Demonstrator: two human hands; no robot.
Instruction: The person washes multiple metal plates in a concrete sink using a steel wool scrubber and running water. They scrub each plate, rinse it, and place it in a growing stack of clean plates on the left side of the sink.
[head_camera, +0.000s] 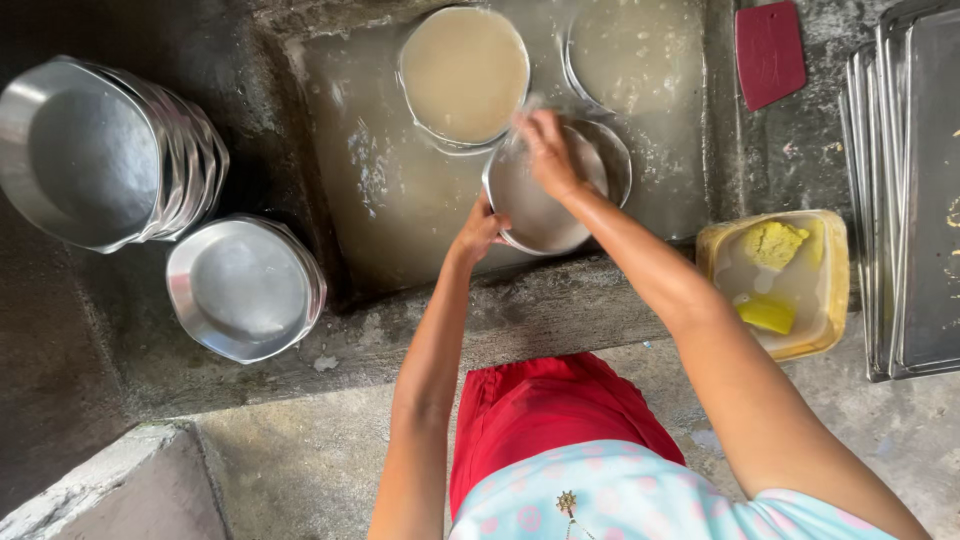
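Observation:
My left hand (477, 231) grips the near rim of a round steel plate (530, 205), held tilted over a concrete sink (380, 190) of murky water. Against the plate's inner face, my right hand (545, 152) presses what looks like a scrubber; the object is blurred. Behind this plate a second steel plate (615, 160) shows partly. Two more round pans (463, 72) (635, 50) sit in the cloudy water at the back of the sink.
A stack of steel plates (100, 150) leans at the far left, with another stack (245, 287) lower down. A yellow tub (785, 280) holds soapy water and yellow sponges. Flat metal trays (915, 190) are stacked at right; a red scraper (768, 50) lies above.

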